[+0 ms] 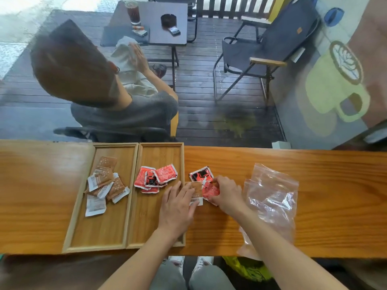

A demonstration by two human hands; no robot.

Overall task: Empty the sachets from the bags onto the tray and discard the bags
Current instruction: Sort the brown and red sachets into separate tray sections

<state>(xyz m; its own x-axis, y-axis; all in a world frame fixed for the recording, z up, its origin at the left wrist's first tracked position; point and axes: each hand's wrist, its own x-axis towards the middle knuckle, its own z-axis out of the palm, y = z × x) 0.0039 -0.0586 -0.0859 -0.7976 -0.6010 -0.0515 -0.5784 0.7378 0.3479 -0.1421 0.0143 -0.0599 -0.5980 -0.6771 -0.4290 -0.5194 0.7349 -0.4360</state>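
Loose sachets: three lie on the bare counter [314,164] just beyond the right edge of the right tray [161,218] — a brown sachet [196,190], a crumpled red sachet [210,191] and a red-and-black sachet [201,174] nearest the counter's far edge.

Key relation: I read the right tray as lying to the left of both hands, its long axis running from the near edge toward the far edge; my left hand [178,206] is the nearer one, already overlapping that tray's right rim.

Left hand: fingers spread and flat, the tips resting on the left side of the brown sachet; I cannot tell whether it pinches or only presses.

Right hand [227,194]: fingers curled onto the crumpled red sachet, pinching its edge as far as I can judge.

Right tray: holds a heap of red sachets [156,178] in its far half; the near half is bare wood.

Left tray [98,233]: touches the right tray along one long side and holds brown sachets [106,185].

Bags: two clear zip bags [272,197] lie slack on the counter just right of my right hand — they look empty, not yet discarded.

Next move, my judgement: a short leftward carry over the rim, each colour to its own tray.
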